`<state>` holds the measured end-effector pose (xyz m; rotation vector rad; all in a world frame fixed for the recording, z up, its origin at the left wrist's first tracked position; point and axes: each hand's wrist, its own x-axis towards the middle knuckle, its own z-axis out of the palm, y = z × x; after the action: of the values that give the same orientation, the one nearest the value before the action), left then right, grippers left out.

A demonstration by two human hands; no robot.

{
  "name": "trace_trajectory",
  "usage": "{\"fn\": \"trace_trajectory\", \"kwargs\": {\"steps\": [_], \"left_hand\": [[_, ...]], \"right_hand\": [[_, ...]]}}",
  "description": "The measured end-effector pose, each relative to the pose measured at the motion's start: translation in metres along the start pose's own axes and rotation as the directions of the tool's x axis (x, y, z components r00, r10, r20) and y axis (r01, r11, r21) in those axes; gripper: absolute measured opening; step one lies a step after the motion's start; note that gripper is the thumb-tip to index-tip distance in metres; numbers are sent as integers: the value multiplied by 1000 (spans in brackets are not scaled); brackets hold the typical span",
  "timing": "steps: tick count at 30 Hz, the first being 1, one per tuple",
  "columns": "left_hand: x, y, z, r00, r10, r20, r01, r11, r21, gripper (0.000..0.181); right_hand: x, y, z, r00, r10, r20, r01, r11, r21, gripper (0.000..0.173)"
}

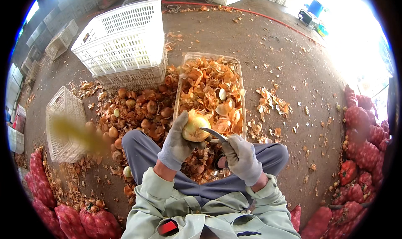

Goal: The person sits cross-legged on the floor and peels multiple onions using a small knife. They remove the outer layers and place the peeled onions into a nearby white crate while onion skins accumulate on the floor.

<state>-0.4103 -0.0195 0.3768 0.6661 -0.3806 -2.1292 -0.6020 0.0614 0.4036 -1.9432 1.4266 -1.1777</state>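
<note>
My left hand (176,141), in a grey work glove, grips a partly peeled onion (196,126) above my lap. Loose papery skin still sticks up from its top. In my gloved right hand (243,155) is a small curved knife (214,133), its handle mostly hidden by my fingers. The blade's tip meets or nearly meets the onion's right side. Just beyond both hands stands a shallow plastic crate (178,96) heaped with onion skins (204,78). A pale peeled piece (222,94) lies among the skins.
Unpeeled onions (151,107) are piled left of the skin crate. Behind them rise stacked white crates (125,50); another crate (64,126) stands further left. Red mesh sacks (361,148) line the right, with more sacks (97,220) at lower left. A red hose (251,12) crosses the floor.
</note>
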Motion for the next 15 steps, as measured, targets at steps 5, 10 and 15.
{"fn": "trace_trajectory", "kwargs": {"steps": [5,10,15], "left_hand": [[-1,10,4,1000,7,-29,-3,993,122,40],[3,8,-7,986,146,-79,-119,953,278,40],[5,-14,-12,983,183,19,-182,983,-23,49]], "right_hand": [[9,9,-16,981,-33,193,45,997,-58,7],[21,7,-31,912,73,404,-8,987,-162,9],[-16,3,20,804,459,379,-595,609,525,29]]}}
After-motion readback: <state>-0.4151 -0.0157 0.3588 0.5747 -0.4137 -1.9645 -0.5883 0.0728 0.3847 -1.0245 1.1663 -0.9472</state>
